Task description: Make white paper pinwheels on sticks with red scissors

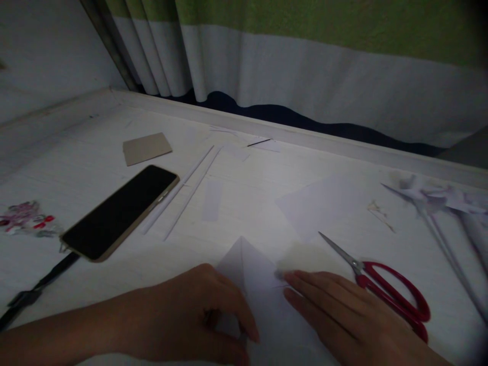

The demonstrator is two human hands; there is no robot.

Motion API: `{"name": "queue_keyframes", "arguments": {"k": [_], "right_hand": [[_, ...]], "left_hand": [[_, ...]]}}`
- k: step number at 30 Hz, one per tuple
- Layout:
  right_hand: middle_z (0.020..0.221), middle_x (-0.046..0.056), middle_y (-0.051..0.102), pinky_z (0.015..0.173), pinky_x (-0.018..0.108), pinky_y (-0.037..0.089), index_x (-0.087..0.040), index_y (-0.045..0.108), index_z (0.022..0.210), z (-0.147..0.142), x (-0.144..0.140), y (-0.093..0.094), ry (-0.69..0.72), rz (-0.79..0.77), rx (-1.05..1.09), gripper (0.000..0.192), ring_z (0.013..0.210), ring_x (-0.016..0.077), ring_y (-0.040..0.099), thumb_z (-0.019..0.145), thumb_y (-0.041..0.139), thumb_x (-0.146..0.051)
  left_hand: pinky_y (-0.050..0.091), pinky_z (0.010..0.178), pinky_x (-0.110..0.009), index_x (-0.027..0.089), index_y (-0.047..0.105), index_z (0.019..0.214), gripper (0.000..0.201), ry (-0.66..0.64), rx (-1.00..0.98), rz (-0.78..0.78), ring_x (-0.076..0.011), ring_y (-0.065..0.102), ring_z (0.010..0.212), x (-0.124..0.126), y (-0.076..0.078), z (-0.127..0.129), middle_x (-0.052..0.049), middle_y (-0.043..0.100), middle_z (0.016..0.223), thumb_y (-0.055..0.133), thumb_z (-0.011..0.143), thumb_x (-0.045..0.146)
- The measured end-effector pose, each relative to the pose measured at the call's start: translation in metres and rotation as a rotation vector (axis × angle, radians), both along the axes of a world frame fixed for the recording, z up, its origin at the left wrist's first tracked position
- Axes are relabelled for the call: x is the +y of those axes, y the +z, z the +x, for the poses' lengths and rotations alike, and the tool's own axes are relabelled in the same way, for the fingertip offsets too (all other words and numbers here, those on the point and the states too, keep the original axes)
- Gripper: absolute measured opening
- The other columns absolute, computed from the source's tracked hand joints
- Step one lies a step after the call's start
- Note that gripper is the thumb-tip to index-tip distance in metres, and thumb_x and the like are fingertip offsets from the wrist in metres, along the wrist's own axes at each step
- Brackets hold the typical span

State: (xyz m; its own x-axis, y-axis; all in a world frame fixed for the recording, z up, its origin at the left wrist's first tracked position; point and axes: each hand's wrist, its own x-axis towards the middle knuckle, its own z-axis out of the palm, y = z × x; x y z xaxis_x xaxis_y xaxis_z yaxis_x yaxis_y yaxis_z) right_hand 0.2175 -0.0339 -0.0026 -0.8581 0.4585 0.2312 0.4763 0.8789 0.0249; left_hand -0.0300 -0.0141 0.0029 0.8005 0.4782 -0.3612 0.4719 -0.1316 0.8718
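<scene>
A white sheet of paper (263,305) lies on the table in front of me, one corner pointing away and a crease running down from that corner. My left hand (206,315) is over its left side, index finger and thumb curled together at the crease as if pinching the paper; the thumb tip is partly cut off by the lower frame edge. Stretched flat, the fingers of my right hand (335,310) rest on the paper's right edge. Just beyond that hand lie red-handled scissors (358,267), blades partly apart, their handles close to my right wrist.
At left lie a black-screened phone (122,211) with a dark strap, a beige card (147,148) and small red and pink decorations (28,218). Thin white paper sticks (190,195), another paper square (320,203) and a blurred paper bundle (450,198) sit farther off, before a curtain (305,71).
</scene>
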Motion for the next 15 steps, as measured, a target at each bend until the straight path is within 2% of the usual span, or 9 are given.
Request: {"name": "queue_keyframes", "arguments": {"k": [4,7,12,15], "right_hand": [[0.106,0.005,0.064,0.068,0.029,0.056,-0.015,0.059,0.104,-0.007,-0.002,0.0,0.028,0.045,-0.05,0.045,0.091,0.0179,0.062,0.09,0.017,-0.008],[0.098,0.004,0.068,0.065,0.028,0.056,-0.014,0.06,0.1,-0.008,-0.003,0.002,0.081,0.093,-0.086,0.046,0.086,0.0176,0.064,0.088,0.017,-0.003],[0.095,-0.001,0.07,0.06,0.024,0.055,-0.015,0.059,0.098,-0.003,-0.01,-0.003,0.16,0.226,-0.149,0.052,0.08,0.0141,0.066,0.084,0.013,0.005],[0.092,-0.004,0.07,0.058,0.023,0.054,-0.018,0.06,0.097,-0.002,-0.016,-0.007,0.17,0.254,-0.146,0.055,0.077,0.0122,0.066,0.085,0.011,0.004]], "left_hand": [[0.037,0.051,-0.016,0.022,0.066,0.09,0.025,0.013,0.031,-0.014,-0.009,0.049,0.054,0.003,0.002,0.0,0.0,0.06,0.066,0.057,0.074,0.039],[0.034,0.047,-0.016,0.023,0.067,0.088,0.026,0.082,0.111,-0.059,-0.0091,0.047,0.053,0.004,0.003,-0.001,0.001,0.056,0.061,0.059,0.072,0.042],[0.031,0.037,-0.014,0.021,0.066,0.087,0.029,0.22,0.153,-0.294,-0.0061,0.043,0.041,0.002,0.001,0.001,0.005,0.048,0.05,0.06,0.068,0.042],[0.031,0.036,-0.012,0.02,0.065,0.087,0.027,0.257,0.11,-0.353,-0.0051,0.042,0.04,0.002,-0.001,0.002,0.005,0.051,0.053,0.062,0.067,0.039]]}}
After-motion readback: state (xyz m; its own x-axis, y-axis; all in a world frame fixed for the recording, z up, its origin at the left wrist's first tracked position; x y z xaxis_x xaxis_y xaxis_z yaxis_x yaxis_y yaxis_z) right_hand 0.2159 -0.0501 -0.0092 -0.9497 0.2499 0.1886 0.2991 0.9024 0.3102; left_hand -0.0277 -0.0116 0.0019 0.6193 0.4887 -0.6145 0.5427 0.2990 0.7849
